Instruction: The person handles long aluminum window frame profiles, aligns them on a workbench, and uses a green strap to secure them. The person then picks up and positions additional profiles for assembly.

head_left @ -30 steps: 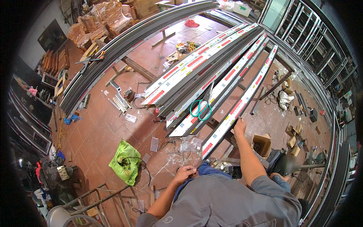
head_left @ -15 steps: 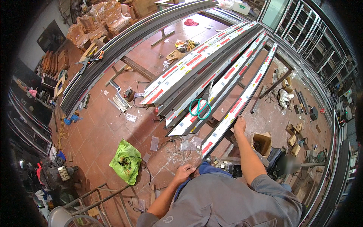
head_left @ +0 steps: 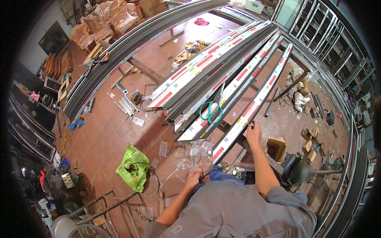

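Observation:
My left hand (head_left: 193,178) is closed low in front of my body, with a thin dark strip (head_left: 206,173) running from its fingers toward the near end of a long profile. That profile (head_left: 258,100), covered in white and red film with a dark edge, slants away on the right of the others. Beside its right edge, my right hand (head_left: 254,135) is pinched; what lies between its fingertips is too small to make out. Scissors with green handles (head_left: 210,113) lie on the neighbouring film-covered profiles (head_left: 237,84), left of my right hand.
Dark metal supports (head_left: 146,70) hold the profiles above a tiled floor. More long profiles (head_left: 131,41) curve along the far left. A green bag (head_left: 133,170) lies on the floor, a cardboard box (head_left: 275,150) stands right of my right arm, and a metal frame (head_left: 107,210) is at lower left.
My left hand has risen slightly and turned, its fingers nearer the profile's end. The right hand stays by the profile's edge, its fingers shifted a little. The profiles and scissors keep their places.

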Action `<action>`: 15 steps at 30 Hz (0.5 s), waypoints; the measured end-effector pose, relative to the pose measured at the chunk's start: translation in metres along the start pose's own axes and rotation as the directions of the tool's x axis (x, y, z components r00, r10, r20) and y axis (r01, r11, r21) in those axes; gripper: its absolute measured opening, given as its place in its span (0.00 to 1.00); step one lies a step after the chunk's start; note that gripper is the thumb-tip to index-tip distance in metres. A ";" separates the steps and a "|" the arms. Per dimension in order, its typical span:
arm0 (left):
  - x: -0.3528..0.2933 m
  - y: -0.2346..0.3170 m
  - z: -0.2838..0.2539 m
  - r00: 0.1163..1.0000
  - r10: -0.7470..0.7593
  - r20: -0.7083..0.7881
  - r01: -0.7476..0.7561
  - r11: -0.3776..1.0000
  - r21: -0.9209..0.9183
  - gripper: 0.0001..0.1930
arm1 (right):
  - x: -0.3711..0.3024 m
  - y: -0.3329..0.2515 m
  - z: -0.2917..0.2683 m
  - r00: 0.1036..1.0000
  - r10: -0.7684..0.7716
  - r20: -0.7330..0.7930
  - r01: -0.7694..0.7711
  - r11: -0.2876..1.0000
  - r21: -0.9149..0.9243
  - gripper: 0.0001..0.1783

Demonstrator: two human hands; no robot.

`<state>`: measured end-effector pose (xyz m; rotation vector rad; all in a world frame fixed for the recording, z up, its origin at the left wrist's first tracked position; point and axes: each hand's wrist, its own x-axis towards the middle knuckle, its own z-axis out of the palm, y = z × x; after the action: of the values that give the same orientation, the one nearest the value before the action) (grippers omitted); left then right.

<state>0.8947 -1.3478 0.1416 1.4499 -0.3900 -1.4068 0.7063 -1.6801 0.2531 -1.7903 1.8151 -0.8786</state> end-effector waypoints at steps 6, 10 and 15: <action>0.000 0.067 0.038 0.962 0.166 0.218 -0.147 0.984 -0.097 0.38 | -0.094 -0.012 -0.027 0.930 -0.141 0.340 0.216 0.958 -0.191 0.17; 0.007 0.087 0.059 0.967 0.163 0.197 -0.158 0.987 -0.042 0.36 | -0.116 0.020 0.002 0.870 0.077 0.487 -0.252 0.918 0.305 0.17; 0.007 0.082 0.071 0.986 0.149 0.076 -0.147 0.988 -0.040 0.26 | -0.126 -0.005 0.000 0.793 0.194 0.577 -0.508 0.733 0.452 0.15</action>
<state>0.8676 -1.4181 0.2204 1.3131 -0.5112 -1.3471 0.7183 -1.5554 0.2412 -1.0641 1.2856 -0.6391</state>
